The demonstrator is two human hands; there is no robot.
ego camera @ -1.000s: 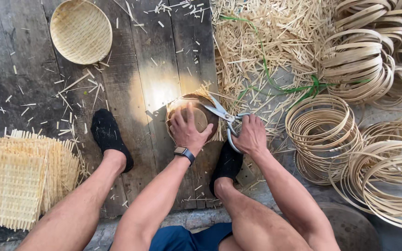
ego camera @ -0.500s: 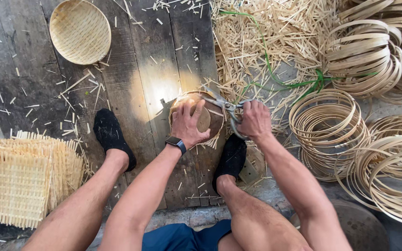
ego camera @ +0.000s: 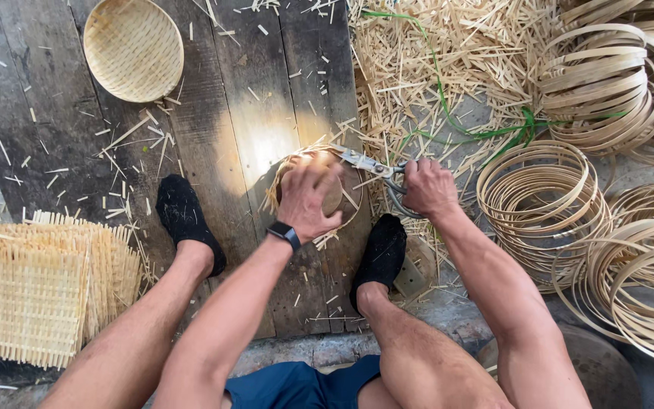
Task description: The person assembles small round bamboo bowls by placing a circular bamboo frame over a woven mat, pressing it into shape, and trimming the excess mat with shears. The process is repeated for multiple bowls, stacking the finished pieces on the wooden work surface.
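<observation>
Both arms are left bare to the shoulder, with no sleeves seen. A dark band with a small black face is worn on the wrist of the left hand [ego camera: 308,198]. The right hand [ego camera: 429,188] is ungloved. Blue shorts are worn, the legs are bare, and black socks cover both feet.

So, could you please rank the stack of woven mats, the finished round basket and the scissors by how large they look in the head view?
1. Stack of woven mats, though nearer the camera
2. Finished round basket
3. Scissors, held in the right hand
</observation>
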